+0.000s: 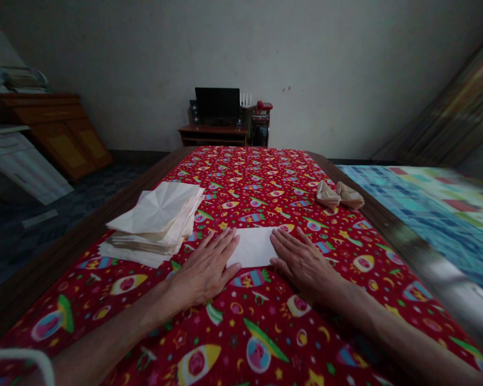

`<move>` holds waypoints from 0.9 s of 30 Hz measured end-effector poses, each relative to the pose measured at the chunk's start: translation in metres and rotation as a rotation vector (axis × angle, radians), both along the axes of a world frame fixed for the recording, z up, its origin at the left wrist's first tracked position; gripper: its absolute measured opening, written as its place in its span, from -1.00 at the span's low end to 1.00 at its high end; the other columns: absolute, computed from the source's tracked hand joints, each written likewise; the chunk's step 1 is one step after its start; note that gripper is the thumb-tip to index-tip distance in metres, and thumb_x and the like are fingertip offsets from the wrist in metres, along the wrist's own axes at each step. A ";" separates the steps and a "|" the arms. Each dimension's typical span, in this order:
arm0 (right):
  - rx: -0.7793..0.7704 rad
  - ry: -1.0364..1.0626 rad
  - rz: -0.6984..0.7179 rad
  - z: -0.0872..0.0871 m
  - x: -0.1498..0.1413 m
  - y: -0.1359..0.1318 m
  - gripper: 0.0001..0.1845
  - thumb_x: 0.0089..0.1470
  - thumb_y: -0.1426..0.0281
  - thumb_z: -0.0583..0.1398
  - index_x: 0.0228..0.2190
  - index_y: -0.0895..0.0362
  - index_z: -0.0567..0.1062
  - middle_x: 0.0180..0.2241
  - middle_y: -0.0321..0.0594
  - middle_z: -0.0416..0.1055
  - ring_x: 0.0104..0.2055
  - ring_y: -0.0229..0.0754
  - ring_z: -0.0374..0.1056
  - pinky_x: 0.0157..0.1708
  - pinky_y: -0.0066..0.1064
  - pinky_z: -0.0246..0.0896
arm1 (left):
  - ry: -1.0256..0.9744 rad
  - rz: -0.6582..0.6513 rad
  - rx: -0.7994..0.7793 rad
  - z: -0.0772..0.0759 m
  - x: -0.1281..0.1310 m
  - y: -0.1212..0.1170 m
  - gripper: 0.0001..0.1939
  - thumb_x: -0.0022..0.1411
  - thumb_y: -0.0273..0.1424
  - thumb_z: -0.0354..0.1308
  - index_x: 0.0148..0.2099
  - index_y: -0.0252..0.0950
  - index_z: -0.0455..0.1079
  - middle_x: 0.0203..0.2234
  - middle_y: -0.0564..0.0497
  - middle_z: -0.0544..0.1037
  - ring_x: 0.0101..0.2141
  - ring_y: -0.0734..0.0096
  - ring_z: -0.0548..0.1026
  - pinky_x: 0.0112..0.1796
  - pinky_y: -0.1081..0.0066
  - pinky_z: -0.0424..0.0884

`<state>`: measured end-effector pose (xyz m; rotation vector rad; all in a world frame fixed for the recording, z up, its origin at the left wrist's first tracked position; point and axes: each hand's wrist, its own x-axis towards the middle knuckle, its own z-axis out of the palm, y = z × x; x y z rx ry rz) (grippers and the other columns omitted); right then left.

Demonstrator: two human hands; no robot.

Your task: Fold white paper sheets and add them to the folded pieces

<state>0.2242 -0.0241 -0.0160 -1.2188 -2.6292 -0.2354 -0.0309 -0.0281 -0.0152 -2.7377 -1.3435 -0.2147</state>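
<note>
A white folded sheet of paper (253, 247) lies flat on the red patterned tablecloth (249, 332). My left hand (209, 262) rests on its left end, fingers stretched out and the thumb pointing toward the near edge. On the right end lies my right hand (300, 260), also flat with extended fingers. Both hands cover the paper's ends, so only its middle shows. Left of my left hand is a loose stack of creased paper sheets (156, 209). Beyond my right hand sit two bundles of folded paper (328, 194) side by side.
A dark wooden border (145, 174) runs round the cloth. Past the far end stand a monitor (218, 103) with speakers and a small desk (213, 133). To the right is a bed with a blue checked cover (418, 198); cabinets (64, 131) stand at left.
</note>
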 end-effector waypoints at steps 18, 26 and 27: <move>0.183 -0.081 0.214 0.007 -0.048 -0.021 -0.84 0.05 0.61 0.06 -0.31 0.28 0.40 -0.35 -0.03 0.41 -0.27 -0.06 0.34 -0.36 -0.30 0.33 | -0.191 -0.199 0.205 0.003 0.006 0.003 -0.78 0.29 -0.37 0.03 -0.08 -0.32 0.41 -0.10 -0.05 0.53 -0.05 0.28 0.46 0.01 0.25 0.36; 0.011 0.051 0.148 0.008 -0.036 -0.015 -0.89 0.06 0.55 0.09 -0.35 0.22 0.41 -0.33 -0.10 0.44 -0.28 -0.14 0.36 -0.31 -0.37 0.29 | -0.216 -0.248 0.179 0.004 -0.001 0.004 -0.71 0.25 -0.28 0.11 -0.02 -0.29 0.39 -0.07 -0.05 0.52 -0.03 0.25 0.45 -0.01 0.22 0.38; 0.022 0.092 0.169 0.008 -0.033 -0.014 -0.88 0.09 0.54 0.07 -0.32 0.23 0.41 -0.31 -0.09 0.45 -0.27 -0.15 0.38 -0.30 -0.38 0.30 | -0.222 -0.244 0.159 0.003 -0.003 0.005 -0.68 0.24 -0.29 0.11 0.01 -0.28 0.37 -0.04 -0.05 0.50 0.00 0.24 0.42 0.01 0.20 0.36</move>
